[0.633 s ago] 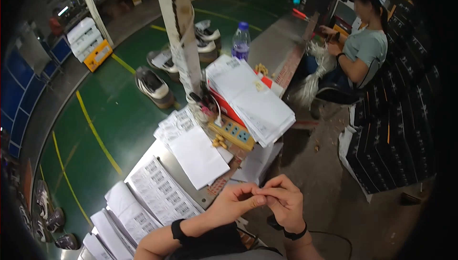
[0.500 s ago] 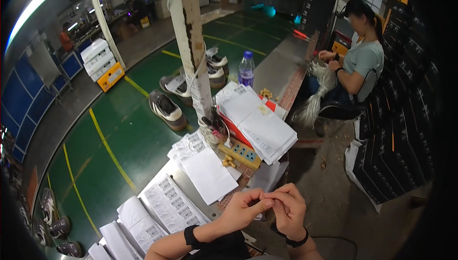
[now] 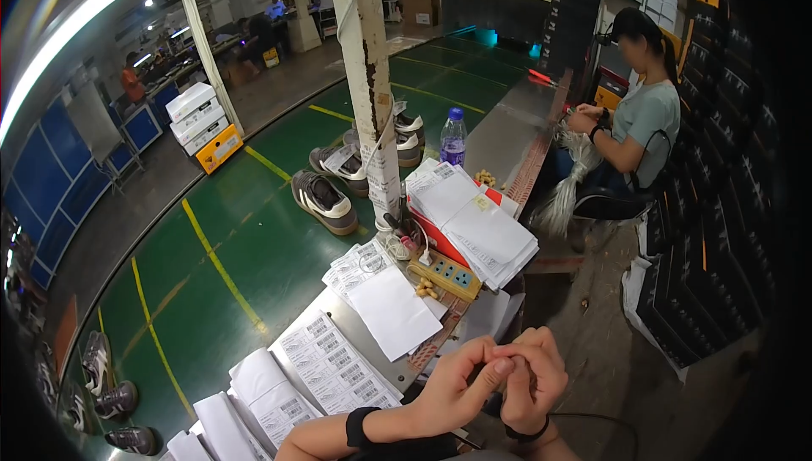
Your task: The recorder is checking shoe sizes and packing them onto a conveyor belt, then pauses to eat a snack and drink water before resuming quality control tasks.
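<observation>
My left hand (image 3: pixel 463 383) and my right hand (image 3: pixel 534 379) meet over the table's front edge, at the lower middle. The fingers of both are bent and pinched together, thumbs touching. Whatever they hold between the fingertips is hidden. Just beyond them lie a blank white sheet (image 3: pixel 395 312) and a sheet of printed barcode labels (image 3: pixel 340 361). A few peanuts (image 3: pixel 425 288) sit by a yellow power strip (image 3: pixel 446 274) with a white plug in it.
Paper stacks (image 3: pixel 474 220) lie on a red box beside a bottle of purple liquid (image 3: pixel 453 138). A post (image 3: pixel 370 80) rises behind the table. Shoes (image 3: pixel 324 201) stand on the green conveyor belt. At right, a person (image 3: pixel 641 110) handles pale strands near stacked black boxes (image 3: pixel 710 249).
The view has shifted, so the scene sits further right and slightly lower. My hands stay together, with the right fingers curled in more tightly.
</observation>
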{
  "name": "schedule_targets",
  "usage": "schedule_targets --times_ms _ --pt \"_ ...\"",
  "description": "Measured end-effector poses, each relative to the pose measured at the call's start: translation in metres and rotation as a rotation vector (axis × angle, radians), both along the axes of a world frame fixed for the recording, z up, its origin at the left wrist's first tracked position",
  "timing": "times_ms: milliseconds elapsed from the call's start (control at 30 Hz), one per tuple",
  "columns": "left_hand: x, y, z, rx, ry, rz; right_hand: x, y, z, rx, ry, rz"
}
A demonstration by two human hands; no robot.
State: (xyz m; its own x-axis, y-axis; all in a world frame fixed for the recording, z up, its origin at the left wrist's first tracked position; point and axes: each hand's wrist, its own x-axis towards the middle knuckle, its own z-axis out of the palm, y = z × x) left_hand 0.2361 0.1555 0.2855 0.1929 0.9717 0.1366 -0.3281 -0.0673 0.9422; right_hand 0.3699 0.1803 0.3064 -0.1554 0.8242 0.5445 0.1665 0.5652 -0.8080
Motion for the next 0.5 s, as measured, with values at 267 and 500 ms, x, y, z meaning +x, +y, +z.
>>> schedule_targets --times_ms 267,500 --pt "-0.02 -0.001 0.018 0.07 0.104 0.042 0.017 0.007 0.023 0.05 -0.157 0.213" --pt "-0.029 -0.007 0.021 0.209 0.141 0.109 0.012 0.009 0.039 0.148 -0.271 0.298"
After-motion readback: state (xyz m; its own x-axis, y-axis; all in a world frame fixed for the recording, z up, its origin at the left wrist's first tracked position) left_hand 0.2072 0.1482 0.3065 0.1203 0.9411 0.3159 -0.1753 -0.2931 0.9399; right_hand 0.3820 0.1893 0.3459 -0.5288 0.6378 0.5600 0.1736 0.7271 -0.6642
